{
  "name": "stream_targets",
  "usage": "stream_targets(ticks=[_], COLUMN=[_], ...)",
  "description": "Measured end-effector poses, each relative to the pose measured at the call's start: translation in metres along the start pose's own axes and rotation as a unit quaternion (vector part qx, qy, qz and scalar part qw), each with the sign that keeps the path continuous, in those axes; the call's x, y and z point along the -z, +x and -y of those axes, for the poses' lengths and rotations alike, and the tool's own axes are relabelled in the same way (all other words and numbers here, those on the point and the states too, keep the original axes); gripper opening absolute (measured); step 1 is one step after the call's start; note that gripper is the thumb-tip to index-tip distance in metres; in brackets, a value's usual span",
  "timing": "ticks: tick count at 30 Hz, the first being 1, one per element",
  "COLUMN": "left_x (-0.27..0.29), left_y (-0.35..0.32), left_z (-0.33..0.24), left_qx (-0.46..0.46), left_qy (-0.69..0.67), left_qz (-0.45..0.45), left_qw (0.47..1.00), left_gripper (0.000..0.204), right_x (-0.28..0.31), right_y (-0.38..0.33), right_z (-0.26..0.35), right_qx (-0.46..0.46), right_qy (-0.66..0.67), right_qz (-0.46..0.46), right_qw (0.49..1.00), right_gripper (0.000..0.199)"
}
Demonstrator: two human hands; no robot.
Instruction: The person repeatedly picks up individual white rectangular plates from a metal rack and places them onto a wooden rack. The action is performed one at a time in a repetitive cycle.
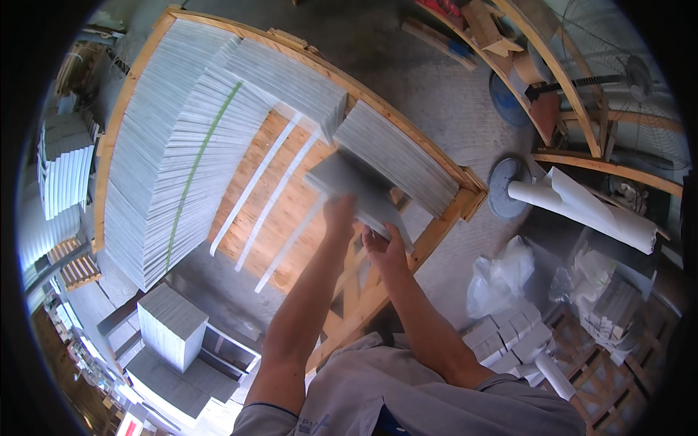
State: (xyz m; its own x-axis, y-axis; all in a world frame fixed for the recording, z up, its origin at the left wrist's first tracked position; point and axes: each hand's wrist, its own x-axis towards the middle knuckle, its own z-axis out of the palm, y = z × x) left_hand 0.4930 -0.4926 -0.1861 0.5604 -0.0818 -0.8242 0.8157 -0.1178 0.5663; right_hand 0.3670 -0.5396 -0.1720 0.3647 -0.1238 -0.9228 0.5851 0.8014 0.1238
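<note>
Both my hands grip a grey flat tile (350,176) by its near edge, inside a wooden crate (378,299). My left hand (339,212) is closed at the left part of that edge, somewhat blurred. My right hand (385,248) is closed farther right, thumb and fingers at the edge. Whether it is one tile or a few together I cannot tell. Just beyond it, a row of upright grey tiles (407,156) lines the far side of the crate. A raised block of tiles (291,76) stands to its left.
Long rows of tiles (190,145) with a green strap (206,149) fill the crate's left. White straps (280,196) cross its plywood floor (251,171). More tiles (171,320) stand at lower left. Right are a roll of white sheeting (582,207), plastic wrap (502,272) and a fan (636,76).
</note>
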Motion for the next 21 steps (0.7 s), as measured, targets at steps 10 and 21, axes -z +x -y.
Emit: stream_targets(ticks=[10, 21], left_x=[0.001, -0.002], left_y=[0.011, 0.006], left_z=[0.000, -0.012], left_qx=[-0.001, 0.019], left_qy=[0.024, 0.034], left_qz=[0.041, 0.055], left_qw=[0.999, 0.998], left_gripper=[0.039, 0.033], right_x=[0.011, 0.004], right_y=[0.008, 0.011], right_z=[0.002, 0.005], right_qx=[0.023, 0.008], right_qy=[-0.075, -0.074], right_qz=[0.019, 0.010], right_qw=[0.997, 0.997], right_gripper=[0.037, 0.035])
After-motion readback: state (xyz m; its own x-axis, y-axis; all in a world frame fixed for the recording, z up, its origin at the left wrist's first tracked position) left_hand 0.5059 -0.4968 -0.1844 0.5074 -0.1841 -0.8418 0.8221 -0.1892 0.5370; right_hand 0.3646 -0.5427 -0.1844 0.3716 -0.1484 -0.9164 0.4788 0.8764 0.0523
